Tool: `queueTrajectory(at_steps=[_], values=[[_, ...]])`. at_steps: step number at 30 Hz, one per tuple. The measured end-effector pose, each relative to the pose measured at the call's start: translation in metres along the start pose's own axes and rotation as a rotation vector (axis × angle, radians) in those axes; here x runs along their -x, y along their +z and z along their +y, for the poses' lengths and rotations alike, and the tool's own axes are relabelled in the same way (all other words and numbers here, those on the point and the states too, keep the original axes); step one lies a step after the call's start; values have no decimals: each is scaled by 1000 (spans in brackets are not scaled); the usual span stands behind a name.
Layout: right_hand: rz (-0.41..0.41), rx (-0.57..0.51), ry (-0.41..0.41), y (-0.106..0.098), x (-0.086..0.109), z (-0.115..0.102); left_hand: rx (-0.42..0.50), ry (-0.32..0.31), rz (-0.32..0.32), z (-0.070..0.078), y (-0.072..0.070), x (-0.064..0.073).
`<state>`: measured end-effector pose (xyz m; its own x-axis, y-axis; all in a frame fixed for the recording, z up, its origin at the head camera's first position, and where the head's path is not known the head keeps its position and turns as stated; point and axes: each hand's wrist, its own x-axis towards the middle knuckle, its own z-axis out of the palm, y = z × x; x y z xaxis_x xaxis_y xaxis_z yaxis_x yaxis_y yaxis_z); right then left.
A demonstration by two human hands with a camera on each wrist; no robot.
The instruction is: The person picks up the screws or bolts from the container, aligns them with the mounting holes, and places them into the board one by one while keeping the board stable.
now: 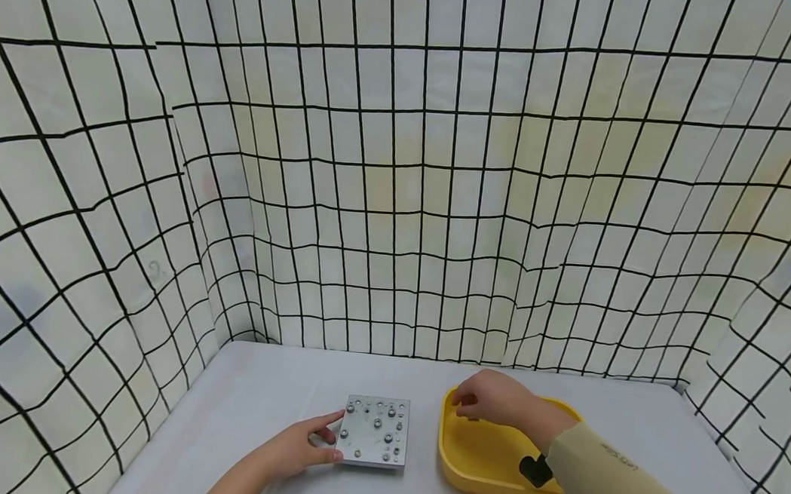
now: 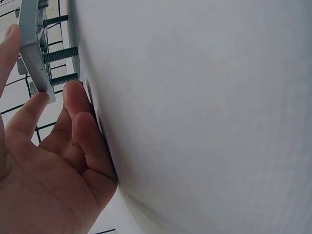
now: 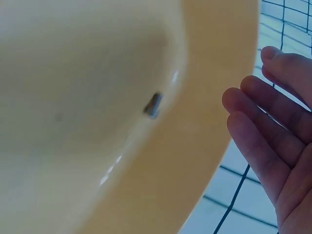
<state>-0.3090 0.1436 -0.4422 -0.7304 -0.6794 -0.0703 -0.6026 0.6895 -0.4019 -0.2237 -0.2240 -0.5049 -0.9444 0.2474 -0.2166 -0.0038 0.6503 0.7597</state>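
Note:
A square metal plate (image 1: 371,446) with several screws set in its top lies toward the left of the table. My left hand (image 1: 302,447) holds it by its left side, thumb at the near corner and a finger at the far one. In the left wrist view, threaded screw shanks (image 2: 61,54) stick out under the plate (image 2: 33,48). My right hand (image 1: 495,398) is over the far left part of a yellow tray (image 1: 446,462), with nothing seen in its fingers. A small bolt (image 3: 153,106) lies in the tray by its wall in the right wrist view.
The tray stands to the right of the plate on a white-covered table (image 1: 279,368). White walls with black netting (image 1: 432,204) close in the back and both sides. A black device (image 1: 535,471) sits at the right wrist, over the tray.

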Motion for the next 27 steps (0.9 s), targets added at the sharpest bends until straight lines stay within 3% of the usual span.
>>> queueTrajectory(at_steps=[11,19,27], values=[[-3,62,-35,-2,14,24,-16,-1,12,-1,0,2],[-40,217,-26,4,14,30,-8,-3,11,0,-1,3],[-94,275,2,12,10,31,-13,15,21,0,1,2]])
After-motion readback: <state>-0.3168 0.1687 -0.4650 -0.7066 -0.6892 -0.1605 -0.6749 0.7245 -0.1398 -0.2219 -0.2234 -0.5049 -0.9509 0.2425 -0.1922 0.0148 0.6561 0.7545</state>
